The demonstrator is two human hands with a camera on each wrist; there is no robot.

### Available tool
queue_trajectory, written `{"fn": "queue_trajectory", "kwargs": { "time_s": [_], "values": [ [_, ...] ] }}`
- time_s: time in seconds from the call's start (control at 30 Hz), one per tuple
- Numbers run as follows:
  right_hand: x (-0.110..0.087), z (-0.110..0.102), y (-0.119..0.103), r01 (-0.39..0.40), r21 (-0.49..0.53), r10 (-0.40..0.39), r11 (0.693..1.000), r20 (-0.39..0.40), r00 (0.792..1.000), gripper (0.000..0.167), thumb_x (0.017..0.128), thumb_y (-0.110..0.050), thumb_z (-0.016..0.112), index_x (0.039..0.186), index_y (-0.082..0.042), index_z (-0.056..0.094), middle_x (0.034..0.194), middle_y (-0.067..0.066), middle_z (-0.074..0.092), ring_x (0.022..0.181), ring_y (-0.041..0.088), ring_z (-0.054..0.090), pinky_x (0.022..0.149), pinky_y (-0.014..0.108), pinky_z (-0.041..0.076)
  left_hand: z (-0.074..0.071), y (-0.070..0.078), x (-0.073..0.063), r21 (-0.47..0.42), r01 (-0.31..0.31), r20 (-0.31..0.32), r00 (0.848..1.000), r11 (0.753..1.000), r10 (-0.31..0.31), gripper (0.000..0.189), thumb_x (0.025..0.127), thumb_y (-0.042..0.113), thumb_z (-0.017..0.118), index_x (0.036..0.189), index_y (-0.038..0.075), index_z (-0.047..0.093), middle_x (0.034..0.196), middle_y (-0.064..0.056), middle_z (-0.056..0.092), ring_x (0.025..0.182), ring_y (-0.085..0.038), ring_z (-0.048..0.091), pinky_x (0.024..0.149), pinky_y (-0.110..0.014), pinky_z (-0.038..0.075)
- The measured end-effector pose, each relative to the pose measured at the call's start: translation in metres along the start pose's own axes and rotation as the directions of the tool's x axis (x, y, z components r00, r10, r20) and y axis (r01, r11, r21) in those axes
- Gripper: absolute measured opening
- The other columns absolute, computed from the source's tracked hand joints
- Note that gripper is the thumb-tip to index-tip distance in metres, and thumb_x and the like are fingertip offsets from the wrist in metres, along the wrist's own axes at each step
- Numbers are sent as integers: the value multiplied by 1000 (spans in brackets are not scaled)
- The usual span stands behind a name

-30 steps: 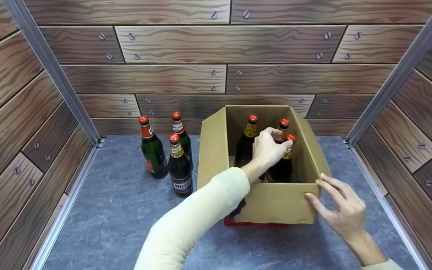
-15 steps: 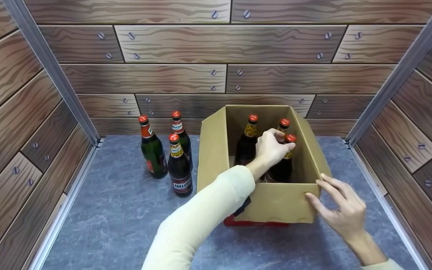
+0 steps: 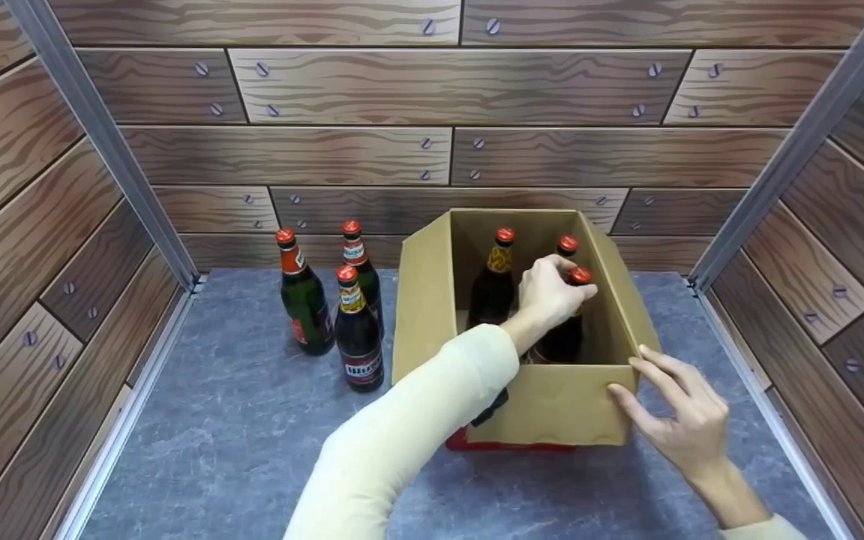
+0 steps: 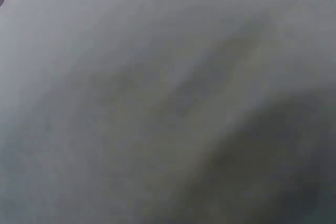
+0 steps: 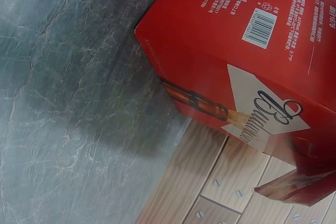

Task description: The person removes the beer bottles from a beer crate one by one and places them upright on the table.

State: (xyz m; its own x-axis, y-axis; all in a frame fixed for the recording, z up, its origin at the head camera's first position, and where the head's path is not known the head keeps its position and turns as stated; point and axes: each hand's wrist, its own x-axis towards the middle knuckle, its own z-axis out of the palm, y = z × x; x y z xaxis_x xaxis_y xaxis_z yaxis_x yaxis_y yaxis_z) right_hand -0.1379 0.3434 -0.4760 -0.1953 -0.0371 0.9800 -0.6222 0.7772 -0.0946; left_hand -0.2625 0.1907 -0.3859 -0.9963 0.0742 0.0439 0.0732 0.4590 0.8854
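Observation:
An open cardboard box (image 3: 552,405) with plain brown flaps and inner walls holds three visible dark beer bottles with red caps. My left hand (image 3: 544,294) reaches inside and holds the neck of the nearest beer bottle (image 3: 580,275), fingers behind it and thumb in front. Behind that stand a second bottle (image 3: 568,244) and, to the left, a third bottle (image 3: 500,261). At the front right corner, my right hand (image 3: 683,427) grips the box edge, thumb on the front flap. The right wrist view shows the red printed outside of the box (image 5: 220,61). The left wrist view is mostly blurred.
Left of the box stand a green bottle (image 3: 306,311), a dark bottle (image 3: 359,345) and another bottle (image 3: 357,255) behind them. They rest upright on a grey marbled surface (image 3: 199,420). Wood-patterned walls (image 3: 432,86) and metal corner rails (image 3: 102,127) surround it.
My left hand has moved slightly right, so its thumb and fingers now sit around the near bottle's neck. The bottles, box and right hand stay in place.

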Motion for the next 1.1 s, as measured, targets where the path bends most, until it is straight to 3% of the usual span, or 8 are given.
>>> {"fn": "queue_trajectory", "kwargs": {
  "time_s": [0.23,0.6,0.7,0.73,0.93,1.03,1.07,1.1],
  "values": [
    [1,1,0,1,4,-1,1000,-3,1000,54,93,-52,78,92,2,81,93,24,78,74,41,68,102,8,49,1,1,4,1,4,21,1000,1000,-4,22,79,25,94,96,20,81,91,3,81,92,-17,73,85,-25,55],
    [1,2,0,1,21,-1,1000,-12,1000,54,92,-51,79,91,3,81,92,25,78,75,40,68,102,9,51,-4,-1,-5,24,-62,32,998,998,61,19,83,28,92,94,17,80,93,3,81,91,-16,73,85,-24,55],
    [1,2,0,3,18,-3,1000,-10,1000,54,92,-51,79,92,3,81,92,25,78,75,41,68,102,9,50,-2,-7,0,39,-106,34,994,994,104,19,83,27,92,92,17,79,91,4,80,91,-17,74,86,-27,56],
    [1,2,0,4,16,-4,1000,-6,1000,54,92,-51,79,92,3,81,92,25,78,74,41,68,102,9,50,10,-19,12,57,-141,20,990,988,140,21,82,32,93,90,18,78,89,6,79,90,-16,73,86,-27,56],
    [0,0,1,1,5,-1,1000,7,1000,54,93,-52,78,92,2,81,92,23,78,75,39,69,102,7,49,24,-43,34,128,-212,-14,976,969,216,25,80,37,94,89,23,75,85,13,77,87,-11,73,87,-32,57],
    [-1,0,1,1,5,-1,1000,6,1000,54,93,-51,78,92,3,81,93,24,78,75,39,69,102,8,49,6,-31,18,122,-199,-12,979,973,201,22,82,31,93,91,21,76,88,10,78,89,-13,74,87,-34,58],
    [-1,0,1,2,6,-2,1000,4,1000,54,93,-51,78,92,3,81,92,24,78,75,39,69,102,8,49,16,-39,26,142,-204,-28,977,969,209,23,81,33,93,92,21,76,89,9,78,89,-13,74,87,-34,58],
    [-1,0,1,2,8,-2,1000,3,1000,54,93,-51,78,92,3,81,92,24,78,75,39,69,102,8,49,13,-36,23,141,-205,-24,977,969,210,23,82,33,92,94,20,77,90,8,79,90,-15,75,87,-35,58]
  ]
}}
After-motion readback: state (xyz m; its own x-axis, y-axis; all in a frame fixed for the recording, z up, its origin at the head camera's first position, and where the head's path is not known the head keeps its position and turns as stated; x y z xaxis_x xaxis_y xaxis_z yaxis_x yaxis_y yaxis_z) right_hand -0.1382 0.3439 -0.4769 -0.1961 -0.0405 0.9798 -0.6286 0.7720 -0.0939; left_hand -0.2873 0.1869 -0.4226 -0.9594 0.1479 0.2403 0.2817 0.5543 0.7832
